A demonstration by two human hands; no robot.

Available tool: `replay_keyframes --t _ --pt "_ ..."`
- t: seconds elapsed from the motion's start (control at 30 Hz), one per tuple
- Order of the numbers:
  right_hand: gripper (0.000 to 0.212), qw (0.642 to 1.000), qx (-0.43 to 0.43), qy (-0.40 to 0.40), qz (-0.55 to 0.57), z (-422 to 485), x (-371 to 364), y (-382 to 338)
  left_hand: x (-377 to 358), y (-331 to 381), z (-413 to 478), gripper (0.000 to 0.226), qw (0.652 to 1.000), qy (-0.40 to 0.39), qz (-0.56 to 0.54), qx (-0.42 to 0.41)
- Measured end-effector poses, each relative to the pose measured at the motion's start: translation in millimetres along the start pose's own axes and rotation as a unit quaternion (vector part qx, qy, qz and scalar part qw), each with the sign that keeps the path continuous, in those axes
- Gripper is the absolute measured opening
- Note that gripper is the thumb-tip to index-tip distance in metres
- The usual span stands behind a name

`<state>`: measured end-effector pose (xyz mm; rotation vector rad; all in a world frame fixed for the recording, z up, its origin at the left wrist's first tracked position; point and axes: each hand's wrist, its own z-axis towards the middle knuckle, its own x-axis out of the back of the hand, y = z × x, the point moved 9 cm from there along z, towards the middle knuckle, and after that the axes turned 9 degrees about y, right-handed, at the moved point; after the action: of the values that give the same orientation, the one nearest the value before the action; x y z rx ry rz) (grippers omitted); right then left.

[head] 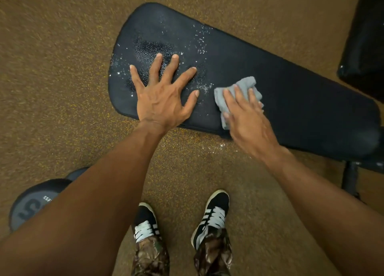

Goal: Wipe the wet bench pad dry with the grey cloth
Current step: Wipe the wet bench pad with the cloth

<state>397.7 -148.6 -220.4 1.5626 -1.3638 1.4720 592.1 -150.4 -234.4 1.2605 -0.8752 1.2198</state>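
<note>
The black bench pad [280, 92] runs across the frame from upper left to right, wider at the right end, sitting over a speckled brown gym floor [62, 78]. Water droplets [200, 45] glisten on the left, narrower part of the pad, mostly around and above the left hand.

The left hand [162, 97] lies flat on the pad with all fingers spread wide, gripping nothing, just pressing down on the wet bit. The right hand [247, 117] presses the grey cloth [239, 90] onto the pad's middle, fingers laid over it and holding it down (it's bunched up, poking out past the fingertips and thumb side).

Down below, two black sneakers [214, 215] with white laces and stripes, camo trouser legs, and a dark dumbbell [31, 205] on the floor at lower left, partly hidden by the left forearm.
</note>
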Motion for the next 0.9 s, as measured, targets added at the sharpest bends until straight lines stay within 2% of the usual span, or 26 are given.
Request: replay_keyframes --t 0.07,0.13,0.27,0.37,0.47,0.53,0.63,0.7,0.8,0.9 --pt "0.053 0.999 -0.017 0.024 0.025 19.1 -2.8 -22.9 -0.6 0.1 -0.6 0.056 1.0 0.002 -0.004 -0.003" --pt "0.052 0.998 0.019 0.041 0.034 19.5 -8.2 -46.9 -1.9 1.6 -1.7 0.054 1.0 -0.002 -0.014 -0.008" --pt "0.059 0.997 0.077 0.003 -0.019 -26.9 -16.2 -33.2 -3.2 3.9 -1.3 0.051 1.0 -0.013 -0.025 -0.013" --pt "0.065 1.0 0.022 0.004 -0.014 -20.0 -11.5 -14.2 -2.8 2.7 0.8 0.05 1.0 -0.006 -0.027 -0.011" --pt "0.056 0.999 -0.027 0.036 0.028 -1.3 -10.8 -34.7 -2.6 2.2 -1.2 0.049 1.0 0.0 -0.029 -0.009" --pt "0.057 0.998 0.007 0.038 0.042 -10.3 -17.1 -54.8 -3.6 1.4 -3.2 0.049 1.0 -0.001 -0.029 -0.009" --pt "0.065 0.998 0.063 -0.004 0.012 -42.4 -25.5 -51.2 -4.0 3.4 -2.7 0.048 1.0 -0.006 -0.027 -0.015" --pt "0.066 0.999 0.049 -0.017 0.001 -45.6 -19.2 -32.5 -3.5 2.4 -0.4 0.048 1.0 -0.009 -0.027 -0.011" --pt "0.065 1.0 -0.01 0.005 0.01 -23.9 -9.2 -22.0 -2.8 0.8 -0.2 0.048 1.0 -0.007 -0.027 -0.005" --pt "0.055 0.998 0.009 0.046 0.039 -15.7 -14.8 -47.5 -3.7 2.2 -2.3 0.047 1.0 -0.002 -0.029 -0.006"
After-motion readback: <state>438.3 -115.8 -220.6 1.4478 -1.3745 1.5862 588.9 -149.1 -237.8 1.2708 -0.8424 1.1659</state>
